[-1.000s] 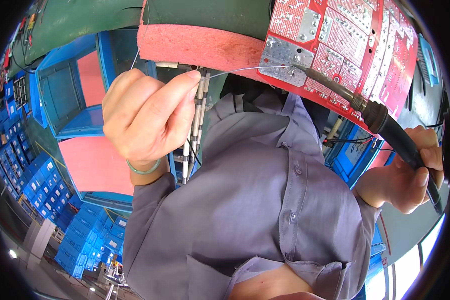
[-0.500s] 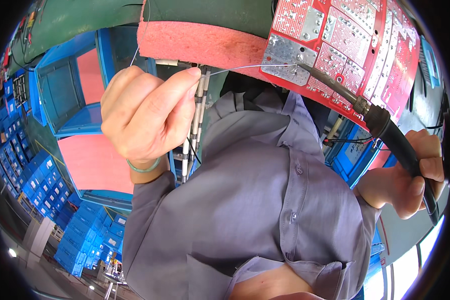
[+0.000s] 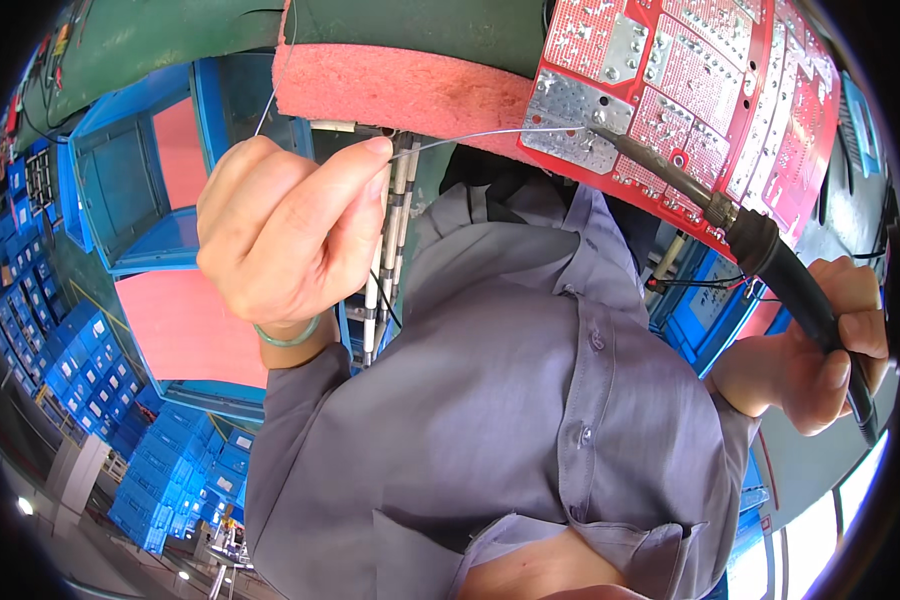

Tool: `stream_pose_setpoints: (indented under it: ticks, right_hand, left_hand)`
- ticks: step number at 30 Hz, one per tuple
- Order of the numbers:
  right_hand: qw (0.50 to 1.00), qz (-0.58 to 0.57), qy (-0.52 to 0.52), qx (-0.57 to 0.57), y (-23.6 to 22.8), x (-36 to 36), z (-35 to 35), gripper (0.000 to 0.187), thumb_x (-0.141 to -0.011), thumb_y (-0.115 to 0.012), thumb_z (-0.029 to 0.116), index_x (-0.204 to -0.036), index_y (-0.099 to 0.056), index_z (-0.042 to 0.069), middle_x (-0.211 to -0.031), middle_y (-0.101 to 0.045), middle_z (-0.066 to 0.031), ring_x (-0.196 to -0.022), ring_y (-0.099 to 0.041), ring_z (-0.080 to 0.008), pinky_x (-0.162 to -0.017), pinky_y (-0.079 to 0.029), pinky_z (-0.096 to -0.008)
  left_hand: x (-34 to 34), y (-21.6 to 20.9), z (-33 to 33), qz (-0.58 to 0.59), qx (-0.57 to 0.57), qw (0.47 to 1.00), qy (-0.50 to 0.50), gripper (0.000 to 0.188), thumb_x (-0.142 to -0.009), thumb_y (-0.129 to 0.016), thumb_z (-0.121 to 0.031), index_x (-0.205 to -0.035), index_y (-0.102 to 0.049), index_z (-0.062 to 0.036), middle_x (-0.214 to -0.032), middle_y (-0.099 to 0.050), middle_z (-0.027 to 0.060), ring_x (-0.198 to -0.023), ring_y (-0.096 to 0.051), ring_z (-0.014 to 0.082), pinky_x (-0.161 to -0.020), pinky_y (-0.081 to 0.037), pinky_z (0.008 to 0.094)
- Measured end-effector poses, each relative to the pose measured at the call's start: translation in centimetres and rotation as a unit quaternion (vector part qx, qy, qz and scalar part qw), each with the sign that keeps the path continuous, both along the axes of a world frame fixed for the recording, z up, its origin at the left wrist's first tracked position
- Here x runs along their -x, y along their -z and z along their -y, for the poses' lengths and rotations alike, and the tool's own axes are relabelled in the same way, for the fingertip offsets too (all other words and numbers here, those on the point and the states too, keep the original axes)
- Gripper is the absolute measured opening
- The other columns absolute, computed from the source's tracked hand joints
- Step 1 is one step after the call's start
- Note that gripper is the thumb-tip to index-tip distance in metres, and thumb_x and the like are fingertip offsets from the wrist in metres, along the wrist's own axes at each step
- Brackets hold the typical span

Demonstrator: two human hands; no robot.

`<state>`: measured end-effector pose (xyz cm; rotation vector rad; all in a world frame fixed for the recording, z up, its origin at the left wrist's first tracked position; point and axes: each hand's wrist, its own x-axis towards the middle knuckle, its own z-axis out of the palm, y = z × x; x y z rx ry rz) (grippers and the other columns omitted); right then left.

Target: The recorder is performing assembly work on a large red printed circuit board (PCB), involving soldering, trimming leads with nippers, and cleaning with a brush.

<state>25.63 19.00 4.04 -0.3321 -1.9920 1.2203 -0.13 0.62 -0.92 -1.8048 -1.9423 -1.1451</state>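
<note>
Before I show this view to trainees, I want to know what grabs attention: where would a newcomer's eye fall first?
Probably on the bright red circuit board at the upper right, with a soldering iron slanting over it, its black handle in the right hand. Next, perhaps, the left hand, left of centre, pinching a thin wire that runs toward the iron's tip.

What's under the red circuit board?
Pink foam shows along the left edge of the red circuit board. Whether it continues underneath, or anything else lies there, can't be seen: the board covers it.
</note>
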Motion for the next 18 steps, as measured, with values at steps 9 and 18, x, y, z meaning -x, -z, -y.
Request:
stream_pose_setpoints:
  ticks: [9, 18]
  right_hand:
    - [0.988, 0.106, 0.018, 0.107, -1.8, 1.4, -2.9, 0.016, -0.077, -0.045, 0.019, -0.078, -0.044, 0.003, -0.064, -0.040, -0.0084, -0.053, -0.035, -0.0111, -0.052, -0.030, -0.0232]
    - [0.979, 0.054, 0.000, 0.197, -2.0, 1.6, -3.6, 0.014, -0.083, -0.043, 0.014, -0.083, -0.049, 0.001, -0.063, -0.038, -0.0066, -0.052, -0.036, -0.0094, -0.047, -0.027, -0.0195]
  left_hand:
    - [0.1, 0.0, 0.0, -0.002, -0.009, 1.000, 0.006, 0.030, -0.044, -0.066, 0.003, -0.074, -0.067, -0.0027, -0.050, -0.039, 0.0018, -0.043, -0.037, 0.0143, -0.039, -0.026, 0.0255]
    - [0.0, 0.0, 0.0, 0.003, -0.005, 1.000, 0.001, 0.031, -0.043, -0.065, 0.002, -0.074, -0.067, -0.0028, -0.050, -0.039, 0.0017, -0.043, -0.036, 0.0144, -0.039, -0.025, 0.0254]
